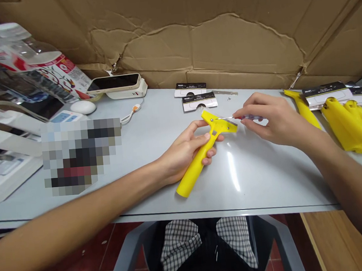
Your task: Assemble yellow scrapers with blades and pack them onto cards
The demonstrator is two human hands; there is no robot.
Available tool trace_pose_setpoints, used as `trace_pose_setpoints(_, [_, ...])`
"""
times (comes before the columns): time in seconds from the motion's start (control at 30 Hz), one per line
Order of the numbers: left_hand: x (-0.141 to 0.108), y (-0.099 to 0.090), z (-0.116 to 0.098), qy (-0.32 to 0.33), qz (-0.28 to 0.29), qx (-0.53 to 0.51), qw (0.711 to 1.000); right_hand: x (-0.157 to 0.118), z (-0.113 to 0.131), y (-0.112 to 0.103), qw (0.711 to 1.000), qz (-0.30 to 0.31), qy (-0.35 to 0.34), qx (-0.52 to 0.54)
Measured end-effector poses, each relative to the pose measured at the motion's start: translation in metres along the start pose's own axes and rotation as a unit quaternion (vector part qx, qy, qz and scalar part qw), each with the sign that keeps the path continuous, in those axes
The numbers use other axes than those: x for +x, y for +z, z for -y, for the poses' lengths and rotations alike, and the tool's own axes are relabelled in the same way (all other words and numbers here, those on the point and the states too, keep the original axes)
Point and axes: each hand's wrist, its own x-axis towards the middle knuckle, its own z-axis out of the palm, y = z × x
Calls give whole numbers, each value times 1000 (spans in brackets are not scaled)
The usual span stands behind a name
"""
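My left hand (194, 147) is closed around the upper handle of a yellow scraper (193, 170), held tilted above the grey table with its wide head pointing away from me. Two screws sit in that head. Between the fingertips of my right hand (267, 120) is a small screwdriver (245, 117) with a red and clear handle. Its thin shaft points left, and the tip is at the left screw (212, 120) of the scraper head. Behind the scraper lie two black-and-white packets (199, 102), a thin metal blade (226, 92) and tiny loose screws (229, 99).
Several yellow scraper parts (346, 126) and more packets (326, 95) lie at the right. A phone (116, 82) rests on a white box at the back left, near bottles (60, 74) and a white mouse (83, 107). Cardboard (208, 45) walls the table's back.
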Motion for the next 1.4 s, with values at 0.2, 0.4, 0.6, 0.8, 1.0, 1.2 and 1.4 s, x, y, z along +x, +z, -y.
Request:
trace_pose_setpoints(0.2, [0, 0, -1, -1, 6, 6, 1000, 0, 5, 2, 1000, -17, -10, -21])
trace_pose_setpoints(0.4, [1, -2, 0, 1, 12, 9, 1000, -2, 2, 4, 999, -21, -21, -24])
trace_pose_setpoints(0.6, [0, -1, 0, 1, 12, 11, 1000, -3, 0, 5, 998, -31, -24, -52])
trace_pose_setpoints(0.8, [-1, 2, 0, 5, 0, 31, 1000, -5, 12, 2, 989, -37, -26, -142])
trace_pose_setpoints(1.0, [-4, 5, 0, 23, -13, 63, 998, -2, 45, -5, 960, -67, -60, -264])
trace_pose_setpoints(1.2, [-4, 5, 0, 19, -10, 63, 998, 3, 66, -11, 952, -34, -30, -304])
trace_pose_setpoints(1.4, [-4, 6, -1, 17, -28, 54, 998, 0, 59, -11, 972, -55, -43, -225])
